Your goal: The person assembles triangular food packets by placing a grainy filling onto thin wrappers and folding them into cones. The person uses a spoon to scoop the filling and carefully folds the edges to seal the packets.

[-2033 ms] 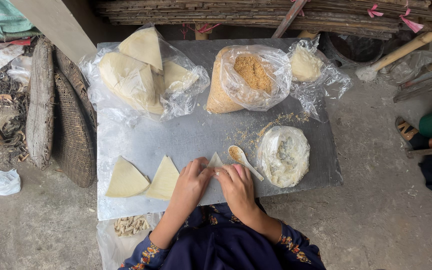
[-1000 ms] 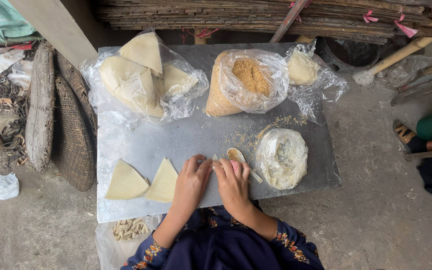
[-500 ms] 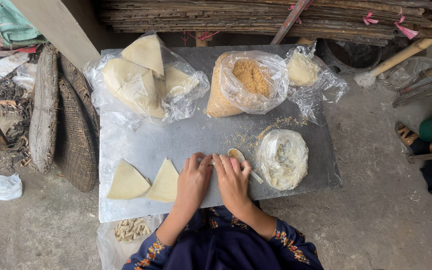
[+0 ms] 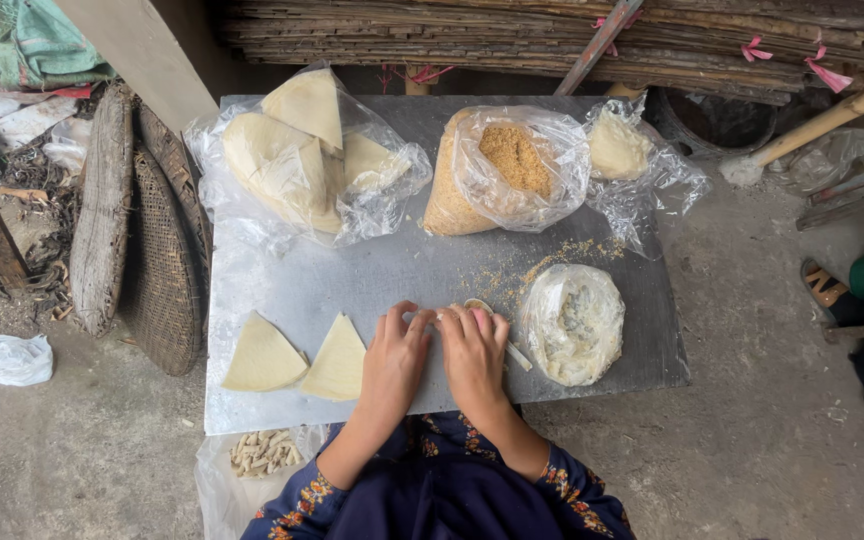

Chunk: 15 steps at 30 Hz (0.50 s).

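Nearest the camera, both forearms in dark blue sleeves with floral cuffs reach forward from the person's lap. The left hand [image 4: 394, 352] and right hand [image 4: 474, 352] lie palm-down side by side on the grey metal surface [image 4: 402, 275], fingers nearly flat and pointing away, pressing on a small piece of dough [image 4: 439, 317] that is almost wholly hidden beneath them; neither hand grips anything. A spoon [image 4: 497, 330] pokes out by the right hand's fingertips, its bowl just past them and its handle angling to the right.

Just left of the left hand lie two pale triangular dough sheets [image 4: 297, 358], side by side and nearly touching. Below the surface's near edge a clear bag of small pale pieces [image 4: 260, 452] rests on the ground.

Right of the hands sits a rounded clear plastic bag of whitish filling [image 4: 574, 323], with brown crumbs scattered between it and the far bags.

At the far edge stand three more clear bags: at the left a large one with stacked triangular sheets [image 4: 297, 155], in the middle an open one of brown crumbs [image 4: 512, 165], and at the right a smaller one with a pale lump [image 4: 620, 148].
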Available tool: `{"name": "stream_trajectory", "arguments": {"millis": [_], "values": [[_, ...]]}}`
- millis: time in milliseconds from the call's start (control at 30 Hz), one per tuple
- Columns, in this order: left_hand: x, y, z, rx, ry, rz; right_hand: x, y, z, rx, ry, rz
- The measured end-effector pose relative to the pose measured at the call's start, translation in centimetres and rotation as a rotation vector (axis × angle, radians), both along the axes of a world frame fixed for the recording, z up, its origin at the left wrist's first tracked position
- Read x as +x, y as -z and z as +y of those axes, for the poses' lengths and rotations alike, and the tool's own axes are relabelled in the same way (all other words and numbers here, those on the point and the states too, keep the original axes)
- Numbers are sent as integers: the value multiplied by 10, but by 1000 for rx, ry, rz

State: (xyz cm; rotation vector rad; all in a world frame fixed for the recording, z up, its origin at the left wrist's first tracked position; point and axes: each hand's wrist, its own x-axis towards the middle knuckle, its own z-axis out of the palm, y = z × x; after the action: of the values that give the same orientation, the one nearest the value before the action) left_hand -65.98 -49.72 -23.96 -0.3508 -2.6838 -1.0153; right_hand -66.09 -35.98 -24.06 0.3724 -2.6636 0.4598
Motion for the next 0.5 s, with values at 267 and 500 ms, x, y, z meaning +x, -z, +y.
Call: {"name": "stream_trajectory", "arguments": {"millis": [267,500], "values": [[-5,14,13,-256,-95,160,17,-27,8,-69,118,19],[-3,-6,17,-211,-129,168,47,-39,49,-283,231,75]]}}
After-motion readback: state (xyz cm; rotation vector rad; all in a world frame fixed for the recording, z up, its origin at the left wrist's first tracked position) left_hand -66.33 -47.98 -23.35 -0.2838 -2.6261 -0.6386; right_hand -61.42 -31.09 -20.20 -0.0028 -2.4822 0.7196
